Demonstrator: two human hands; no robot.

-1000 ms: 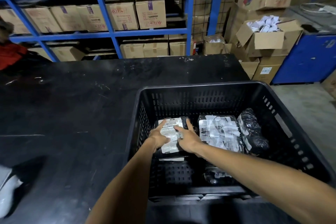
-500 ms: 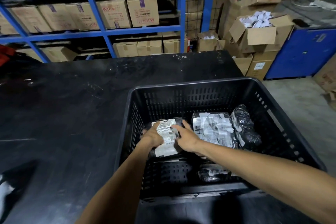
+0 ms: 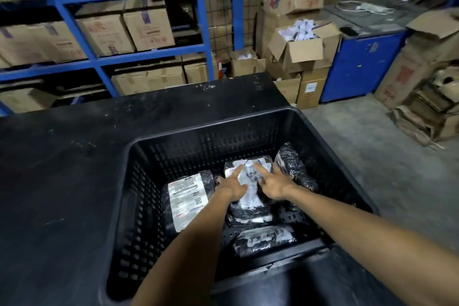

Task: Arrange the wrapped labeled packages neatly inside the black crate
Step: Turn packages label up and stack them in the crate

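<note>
The black slotted crate [image 3: 198, 131] stands at the table's right end and holds several packages in black wrap. A package with a large white label [image 3: 187, 196] lies flat at the crate's left. In the middle sits a package covered in white labels [image 3: 250, 202]; my left hand [image 3: 232, 186] and my right hand [image 3: 272, 184] both rest on top of it, fingers spread and pointing away from me. A dark rolled package [image 3: 295, 169] leans along the right wall. Another labeled package [image 3: 264, 240] lies near the front wall.
The black table [image 3: 74, 169] stretches left of the crate. Blue shelving [image 3: 201, 7] with cardboard boxes stands behind it. Open cartons [image 3: 305, 49], a blue cabinet [image 3: 360, 67] and flattened cardboard [image 3: 422, 112] crowd the concrete floor to the right.
Both hands have left the large-label package at the left and shifted right onto the middle package. The camera view has swung to the right.
</note>
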